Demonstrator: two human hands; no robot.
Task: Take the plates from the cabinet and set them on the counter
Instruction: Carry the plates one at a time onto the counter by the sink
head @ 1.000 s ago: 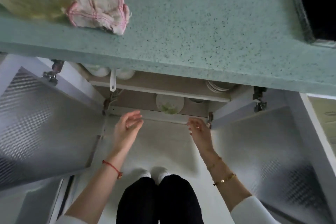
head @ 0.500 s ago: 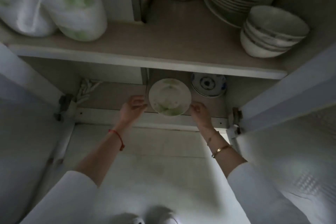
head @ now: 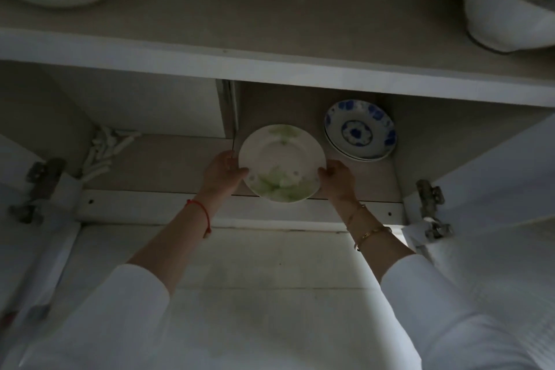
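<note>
On lower cabinet shelf: green-patterned white plate held at opposite rim edges, left hand and right hand each with grip closed on it. Just right and behind: stack of blue-patterned plates. Stacked bowls on upper shelf.

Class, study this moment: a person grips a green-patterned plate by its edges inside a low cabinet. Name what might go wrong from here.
1. The green-patterned plate is pinched only at its rim by the left hand and right hand; it may slip.
2. The upper shelf juts out overhead; lifting early could knock the plate against it.
3. The blue-patterned plates sit close beside the right hand and might get bumped.
</note>
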